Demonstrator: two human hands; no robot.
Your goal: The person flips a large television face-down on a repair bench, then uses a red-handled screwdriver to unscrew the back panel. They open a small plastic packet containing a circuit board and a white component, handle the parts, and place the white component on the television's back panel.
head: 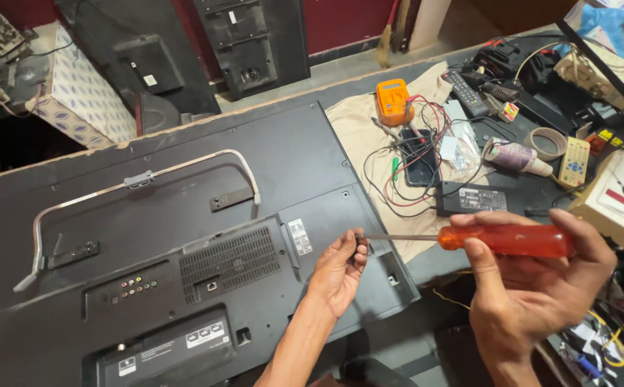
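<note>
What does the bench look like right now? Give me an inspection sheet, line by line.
Surface: dark workbench, partly covered by a beige cloth.
Job's things: flat television lying face down, back panel up; orange-handled screwdriver held level above its right edge.
Clutter: orange meter, remote controls, tape roll, black power brick.
Hands: right hand wraps the handle; left hand, its fingers pinching the shaft tip.
Cables: red and black leads tangled on the cloth; pale strap across the panel.
Surroundings: other televisions leaning on a red wall; patterned box.
</note>
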